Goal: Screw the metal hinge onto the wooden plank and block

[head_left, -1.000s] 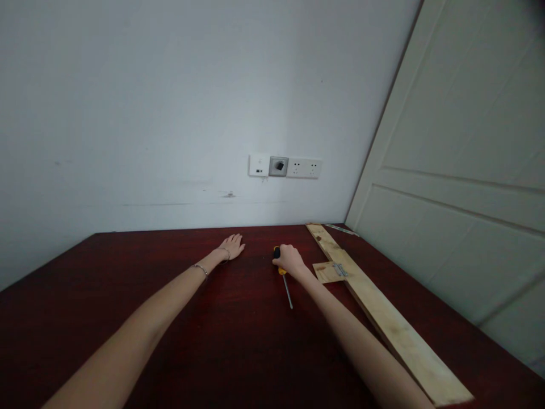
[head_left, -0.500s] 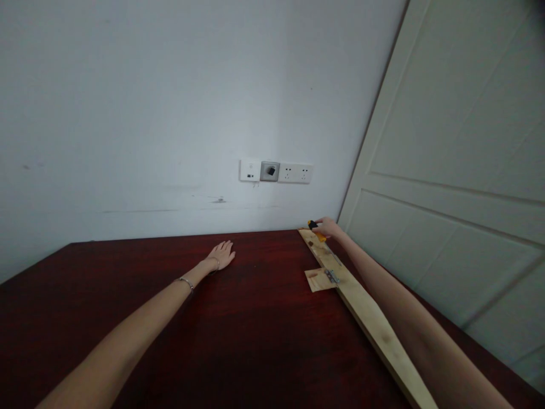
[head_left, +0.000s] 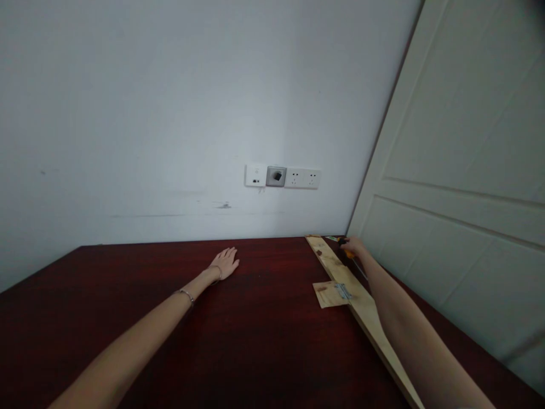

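Note:
My left hand (head_left: 225, 263) lies flat on the dark red tabletop (head_left: 238, 341), fingers spread, holding nothing. At the far right corner of the table, my right hand (head_left: 354, 245) is closed around a small yellow-and-black tool (head_left: 349, 254); its exact kind is too small to make out. To the left of that hand runs a long pale wooden board (head_left: 338, 267), partly covered by my right forearm. A small square wooden piece (head_left: 327, 295) sticks out from its left side, with a metal hinge-like fitting (head_left: 343, 291) at the joint.
Behind the table stands a white wall with a row of sockets (head_left: 302, 178) and a switch plate (head_left: 255, 175). A white panelled door (head_left: 451, 227) borders the right side. A small green-and-white item (head_left: 331, 238) lies near the back edge beside the board.
My right hand has moved with the yellow-and-black tool from over the board's far end to the right of it. The view has shifted slightly; my left hand stays flat on the table.

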`<state>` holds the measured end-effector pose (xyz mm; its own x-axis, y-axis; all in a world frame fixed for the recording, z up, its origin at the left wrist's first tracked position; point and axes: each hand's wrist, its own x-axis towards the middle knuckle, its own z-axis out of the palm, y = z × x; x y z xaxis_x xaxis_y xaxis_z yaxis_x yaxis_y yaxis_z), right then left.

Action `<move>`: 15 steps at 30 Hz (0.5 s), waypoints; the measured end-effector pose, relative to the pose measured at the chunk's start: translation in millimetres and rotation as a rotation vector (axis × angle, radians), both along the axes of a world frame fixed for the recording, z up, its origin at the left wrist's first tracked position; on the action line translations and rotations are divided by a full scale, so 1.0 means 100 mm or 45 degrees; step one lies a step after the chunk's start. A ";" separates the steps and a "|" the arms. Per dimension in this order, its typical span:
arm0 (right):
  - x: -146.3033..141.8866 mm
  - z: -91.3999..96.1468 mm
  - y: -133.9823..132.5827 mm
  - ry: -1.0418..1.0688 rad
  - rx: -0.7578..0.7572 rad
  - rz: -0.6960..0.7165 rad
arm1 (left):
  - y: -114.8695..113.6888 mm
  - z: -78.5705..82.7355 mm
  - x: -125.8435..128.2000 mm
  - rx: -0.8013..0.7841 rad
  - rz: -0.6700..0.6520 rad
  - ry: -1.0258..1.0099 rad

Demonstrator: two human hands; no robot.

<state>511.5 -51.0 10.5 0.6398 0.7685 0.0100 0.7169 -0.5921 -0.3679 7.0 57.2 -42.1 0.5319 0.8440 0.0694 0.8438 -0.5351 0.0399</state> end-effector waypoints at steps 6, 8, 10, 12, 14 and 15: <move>0.07 -0.10 0.19 -0.025 -0.036 0.023 | 0.02 -0.03 -0.02 0.012 -0.007 0.000; 0.07 -0.11 0.24 -0.027 -0.039 0.030 | 0.02 -0.03 -0.02 0.011 -0.005 0.003; 0.05 -0.13 0.28 -0.027 -0.030 0.037 | 0.01 -0.02 -0.02 0.008 -0.003 0.008; 0.01 -0.15 0.30 -0.031 -0.002 0.046 | 0.00 -0.01 -0.01 0.003 -0.001 0.011; -0.04 -0.18 0.30 -0.046 0.052 0.053 | -0.02 0.01 -0.01 -0.004 0.002 0.014; -0.07 -0.19 0.29 -0.065 0.098 0.053 | -0.03 0.02 -0.01 -0.008 0.005 0.015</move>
